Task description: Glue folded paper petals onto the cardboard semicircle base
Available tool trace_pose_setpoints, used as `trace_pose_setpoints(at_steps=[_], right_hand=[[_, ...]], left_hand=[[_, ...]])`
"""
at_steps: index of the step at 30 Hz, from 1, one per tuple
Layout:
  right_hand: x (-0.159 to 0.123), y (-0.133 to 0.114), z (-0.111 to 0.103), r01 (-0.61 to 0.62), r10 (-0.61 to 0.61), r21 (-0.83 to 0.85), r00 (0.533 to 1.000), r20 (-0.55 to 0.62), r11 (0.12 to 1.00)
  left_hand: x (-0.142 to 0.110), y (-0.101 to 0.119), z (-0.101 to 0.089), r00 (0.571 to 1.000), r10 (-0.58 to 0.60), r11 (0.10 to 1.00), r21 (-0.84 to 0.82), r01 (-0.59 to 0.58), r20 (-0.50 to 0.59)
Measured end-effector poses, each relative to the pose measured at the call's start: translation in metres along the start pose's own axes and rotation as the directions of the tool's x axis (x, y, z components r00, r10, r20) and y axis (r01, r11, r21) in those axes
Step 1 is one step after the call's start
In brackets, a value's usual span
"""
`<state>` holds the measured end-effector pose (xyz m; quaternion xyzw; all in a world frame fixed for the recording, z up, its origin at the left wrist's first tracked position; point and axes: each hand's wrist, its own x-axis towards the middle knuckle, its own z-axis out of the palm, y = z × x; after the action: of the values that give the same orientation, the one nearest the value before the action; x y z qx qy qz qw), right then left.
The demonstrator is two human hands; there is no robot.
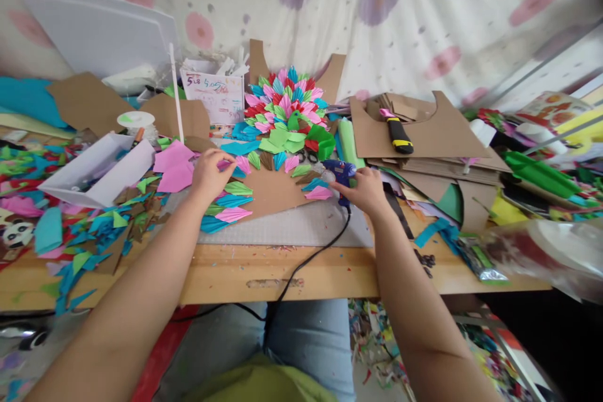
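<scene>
In the head view, my right hand [365, 190] grips a blue hot glue gun [335, 171] at the right end of a cardboard piece [276, 191]. Folded paper petals in pink, green, blue and brown line the cardboard's edge, among them a pink petal [319, 193] just below the gun's nozzle. My left hand [211, 173] is at the cardboard's upper left, its fingertips pinched on a pink paper petal [223, 164], mostly hidden by the fingers. Beneath the cardboard is a grey cutting mat [292, 230]. The gun's black cord [315, 254] runs down over the table edge.
Behind stands a petal-covered piece [287, 100]. A yellow-black utility knife [399, 132] lies on stacked cardboard [438, 138] at right. Paper scraps [103, 226], a white box [97, 169] and pink sheets [174, 165] crowd the left. A plastic-wrapped roll [551, 251] lies far right.
</scene>
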<state>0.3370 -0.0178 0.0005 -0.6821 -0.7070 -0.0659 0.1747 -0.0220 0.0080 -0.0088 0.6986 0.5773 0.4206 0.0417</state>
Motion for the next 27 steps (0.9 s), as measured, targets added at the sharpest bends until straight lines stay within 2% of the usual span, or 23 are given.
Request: trace_pose_setpoints(at_steps=[3, 5, 8, 11, 13, 15, 17, 19, 22, 27], right_hand=[[-0.002, -0.011, 0.01, -0.066, 0.067, -0.023, 0.998, 0.019, 0.998], [-0.001, -0.015, 0.009, -0.114, 0.115, 0.04, 0.993, -0.008, 0.993], [0.0, -0.013, 0.0, -0.196, 0.214, 0.229, 0.975, -0.056, 0.954], [-0.002, -0.014, -0.012, -0.243, 0.293, 0.492, 0.956, -0.025, 0.836], [-0.002, -0.023, -0.02, -0.204, 0.219, 0.662, 0.974, 0.062, 0.721], [-0.001, -0.041, -0.027, -0.151, 0.053, 0.748, 0.987, 0.153, 0.647], [0.004, -0.063, -0.029, -0.09, -0.099, 0.73, 0.972, 0.211, 0.678], [0.009, -0.085, -0.027, -0.039, -0.205, 0.668, 0.937, 0.283, 0.743], [0.016, -0.108, -0.018, -0.061, -0.187, 0.54, 0.901, 0.391, 0.839], [0.015, -0.119, -0.01, -0.023, -0.152, 0.392, 0.899, 0.41, 0.92]], left_hand=[[0.0, -0.002, 0.001, 1.0, -0.002, 1.0, -0.001, 0.002, 0.003], [-0.001, -0.002, 0.0, 1.0, -0.002, 1.0, -0.003, 0.002, 0.003], [0.0, -0.003, 0.0, 1.0, 0.0, 1.0, -0.009, 0.0, -0.009], [0.0, -0.004, 0.0, 1.0, 0.005, 1.0, -0.009, -0.005, -0.009], [0.0, -0.005, 0.0, 1.0, 0.004, 1.0, -0.005, -0.004, -0.003], [0.001, -0.006, -0.001, 1.0, 0.003, 1.0, -0.004, -0.003, 0.003], [0.001, -0.006, -0.002, 1.0, 0.011, 1.0, -0.011, -0.01, 0.022], [0.001, -0.006, -0.003, 0.998, 0.032, 0.999, -0.024, -0.031, 0.062], [0.002, -0.005, -0.005, 0.989, 0.073, 0.996, -0.056, -0.066, 0.127], [0.001, -0.005, -0.002, 0.969, 0.165, 0.982, -0.122, -0.144, 0.183]])
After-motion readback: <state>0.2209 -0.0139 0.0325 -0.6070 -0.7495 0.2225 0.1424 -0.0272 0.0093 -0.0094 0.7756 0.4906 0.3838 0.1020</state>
